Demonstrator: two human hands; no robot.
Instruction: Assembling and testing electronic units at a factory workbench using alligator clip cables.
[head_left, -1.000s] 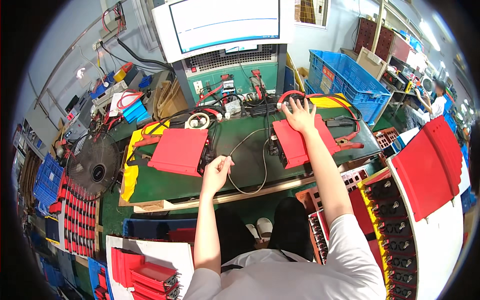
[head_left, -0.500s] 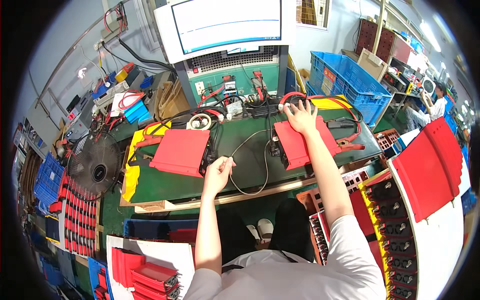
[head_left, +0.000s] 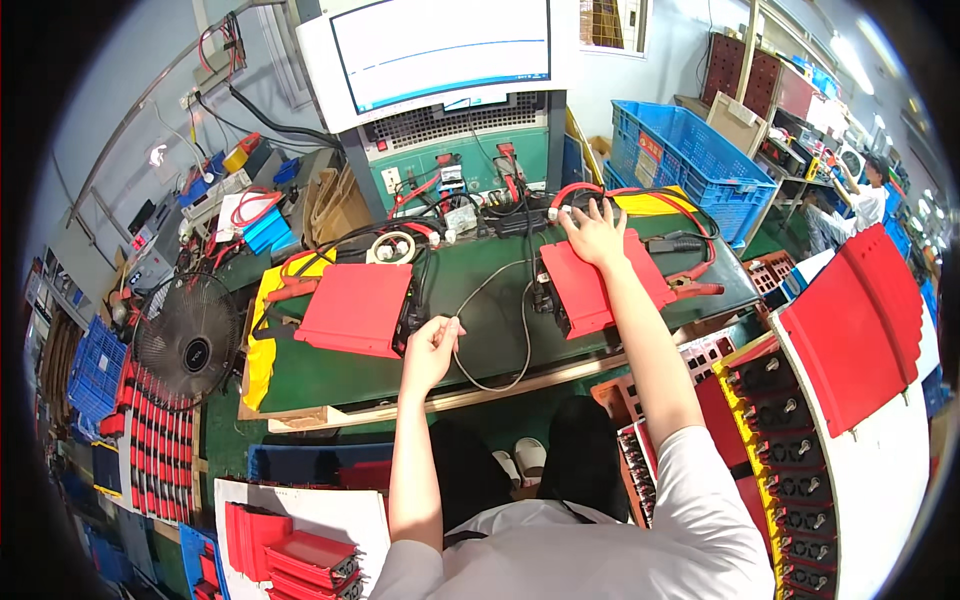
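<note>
Two red metal-cased power units lie on the green-topped bench, the left unit (head_left: pixel 358 308) and the right unit (head_left: pixel 590 285), each with black sockets and cables at its inner end. My right hand (head_left: pixel 597 238) rests on the far part of the right unit, fingers spread, beside a red cable. Beside the inner end of the left unit is my left hand (head_left: pixel 430 350), its thumb and fingers pinched together. A thin grey cable (head_left: pixel 527 340) loops over the bench between the units and passes at those fingertips. The pinch itself is partly hidden.
A monitor (head_left: pixel 440 50) stands above a green test panel (head_left: pixel 400 158) behind the bench. At the back right is a blue crate (head_left: pixel 690 150); a black fan (head_left: pixel 188 340) stands left. Red cases (head_left: pixel 855 325) are stacked at the right. A person (head_left: pixel 865 200) sits far right.
The whole view has shifted slightly, so the bench and monitor sit a little further left. Both hands keep their places by the two units.
</note>
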